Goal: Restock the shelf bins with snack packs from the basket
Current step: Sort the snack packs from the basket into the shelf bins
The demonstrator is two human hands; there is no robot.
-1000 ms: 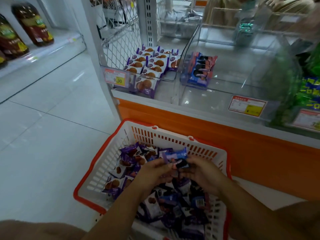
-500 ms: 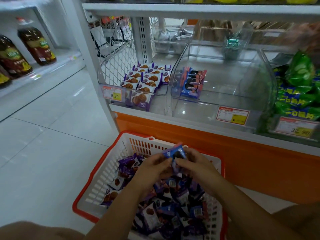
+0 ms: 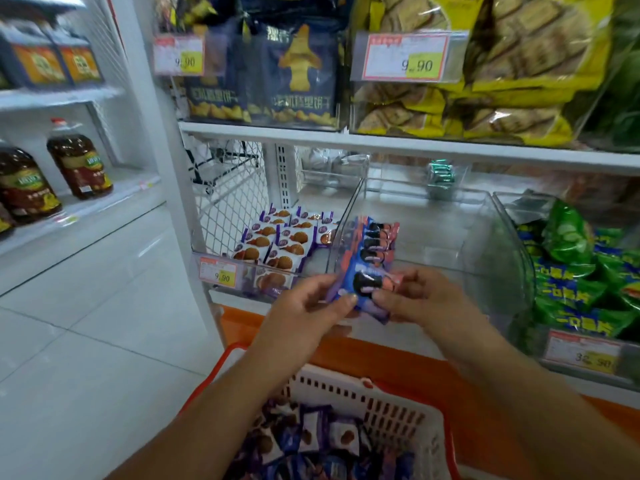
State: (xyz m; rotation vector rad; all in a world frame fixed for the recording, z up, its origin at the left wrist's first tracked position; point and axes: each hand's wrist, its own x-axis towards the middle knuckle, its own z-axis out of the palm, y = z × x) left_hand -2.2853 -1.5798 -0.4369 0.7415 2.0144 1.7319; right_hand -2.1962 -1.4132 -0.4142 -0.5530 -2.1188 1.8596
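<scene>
Blue snack pack (image 3: pixel 364 289), pinched by left hand (image 3: pixel 304 306) and right hand (image 3: pixel 420 301), at front edge of clear bin (image 3: pixel 460 271); basket (image 3: pixel 398 405) below.

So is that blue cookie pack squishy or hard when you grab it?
Probably light: the left hand and right hand hold the blue cookie pack with just fingers. Its shiny wrapper looks crinkly, maybe slippery. Cookies pictured suggest a hard, breakable middle.

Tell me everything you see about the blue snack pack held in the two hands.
The snack pack is a small glossy blue wrapper, plastic by its look, showing a dark sandwich cookie and a pink right end. The left hand pinches its left end, the right hand its right end. It sits tilted above the basket, before the clear bin of matching packs.
</scene>
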